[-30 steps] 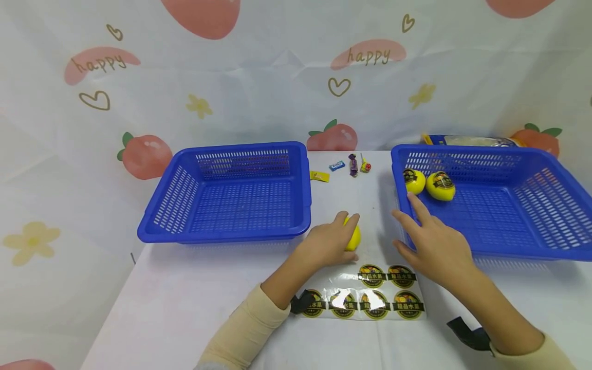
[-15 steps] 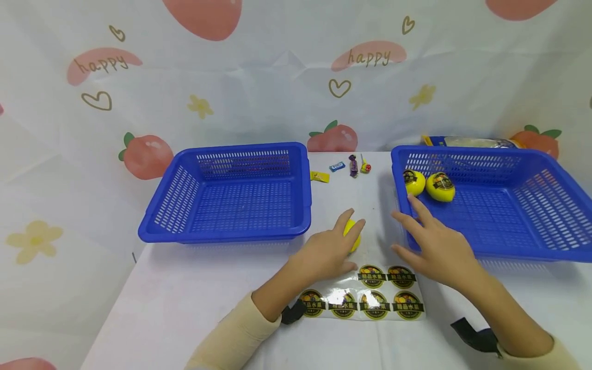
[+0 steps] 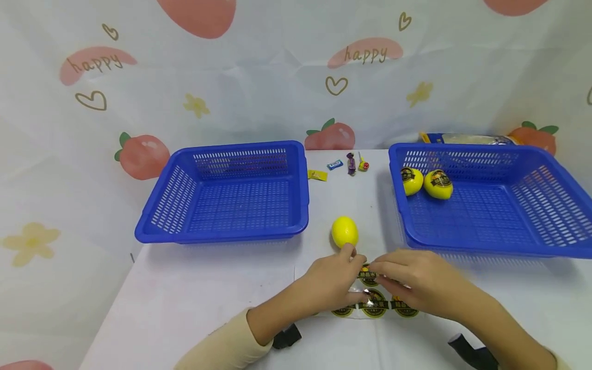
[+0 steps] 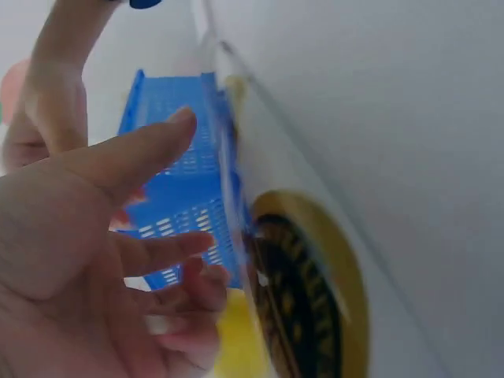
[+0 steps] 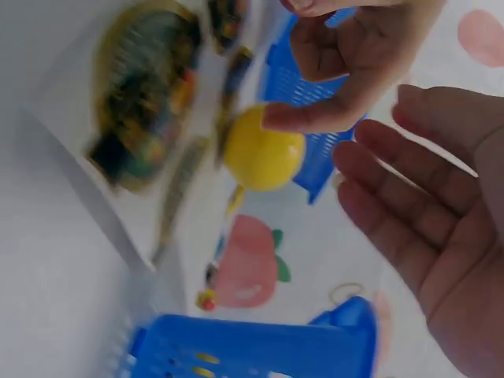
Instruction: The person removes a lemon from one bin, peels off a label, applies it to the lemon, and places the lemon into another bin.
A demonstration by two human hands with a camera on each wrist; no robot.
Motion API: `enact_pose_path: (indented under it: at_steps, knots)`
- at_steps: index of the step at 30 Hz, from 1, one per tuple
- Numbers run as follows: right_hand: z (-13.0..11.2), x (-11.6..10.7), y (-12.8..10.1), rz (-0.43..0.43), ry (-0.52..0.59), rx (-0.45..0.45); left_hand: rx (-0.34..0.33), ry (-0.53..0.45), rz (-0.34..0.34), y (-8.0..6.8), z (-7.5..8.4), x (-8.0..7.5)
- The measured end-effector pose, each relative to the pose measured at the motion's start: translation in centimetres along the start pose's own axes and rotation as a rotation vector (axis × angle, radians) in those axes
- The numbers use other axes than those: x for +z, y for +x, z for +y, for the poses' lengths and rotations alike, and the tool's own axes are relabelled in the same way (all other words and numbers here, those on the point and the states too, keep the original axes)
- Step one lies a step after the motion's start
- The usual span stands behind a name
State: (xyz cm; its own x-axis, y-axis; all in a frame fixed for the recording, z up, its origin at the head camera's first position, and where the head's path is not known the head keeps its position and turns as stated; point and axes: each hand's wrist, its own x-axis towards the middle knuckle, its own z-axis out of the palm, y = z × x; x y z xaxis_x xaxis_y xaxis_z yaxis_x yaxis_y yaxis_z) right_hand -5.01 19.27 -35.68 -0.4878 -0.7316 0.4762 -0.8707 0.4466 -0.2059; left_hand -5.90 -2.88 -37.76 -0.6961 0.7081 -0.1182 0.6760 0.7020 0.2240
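Note:
A sheet of round stickers (image 3: 373, 303), black and gold with fruit pictures, lies flat on the white table. Over its left part is my left hand (image 3: 334, 282), thumb out and fingers loosely bent, with nothing held; its palm side shows in the left wrist view. From the other side my right hand (image 3: 416, 280) reaches over the sheet, fingers relaxed; the right wrist view shows them holding nothing. Whether either hand touches the sheet I cannot tell. A plain yellow lemon (image 3: 344, 231) sits just beyond my left fingertips. Both hands hide part of the stickers.
Two stickered lemons (image 3: 438, 185) lie in the right blue basket (image 3: 499, 251). Another blue basket (image 3: 222, 237) stands at the left. Behind the lemon are a yellow packet (image 3: 317, 175), small wrapped candies (image 3: 351, 164) and a lollipop (image 3: 363, 165). A blue-edged package (image 3: 472, 139) lies behind the right basket.
My left hand has let go of the lemon and drawn back toward the sheet, leaving the lemon on the table. My right hand has moved from the right basket's edge down and left over the stickers.

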Motion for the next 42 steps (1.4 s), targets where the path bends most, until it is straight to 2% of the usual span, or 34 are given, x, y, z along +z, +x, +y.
enact_pose_path:
  at_steps: [4,8,13,21,29,36,42]
  knots:
    - [0.2,0.9,-0.4,-0.192,0.022,0.161,-0.054,0.039,-0.066,0.5,0.1,0.9]
    - [0.9,1.4,-0.8,-0.354,0.038,0.342,-0.105,0.059,-0.102,0.7,0.0,1.5]
    - [2.2,1.9,-1.0,-0.435,0.070,0.475,-0.130,0.042,-0.090,0.8,-0.2,1.6]
    - [3.3,2.3,-1.3,-0.460,0.227,0.529,-0.133,0.014,-0.086,0.8,-0.1,1.6]
    - [3.5,2.6,-1.4,-0.452,0.288,0.509,-0.084,-0.045,-0.053,1.1,-0.5,1.6]
    - [3.5,2.7,-1.5,-0.452,0.290,0.534,-0.027,-0.189,0.053,1.3,-0.7,1.1]
    - [3.5,2.6,-1.5,-0.450,0.284,0.534,0.024,-0.183,0.150,1.2,-0.6,0.9]
